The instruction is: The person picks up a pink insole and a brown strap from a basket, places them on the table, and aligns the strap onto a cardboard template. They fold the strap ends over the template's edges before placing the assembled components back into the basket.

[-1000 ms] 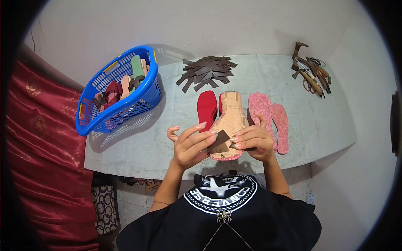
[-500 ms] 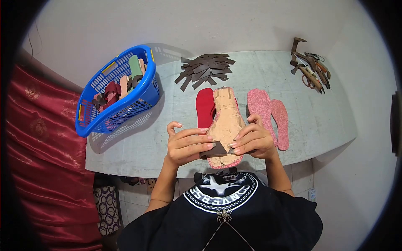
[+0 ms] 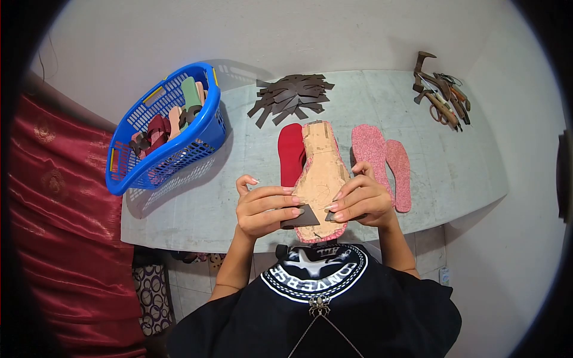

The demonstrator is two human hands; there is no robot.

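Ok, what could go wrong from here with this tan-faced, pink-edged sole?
The flat, dark brown strap end under your left hand could shift if that hold eases.
Across a gap on the tan-faced, pink-edged sole, the smaller-looking dark end under your right hand might end up uneven with it.
Your fingers hide part of both ends, so a crooked edge may go unnoticed.
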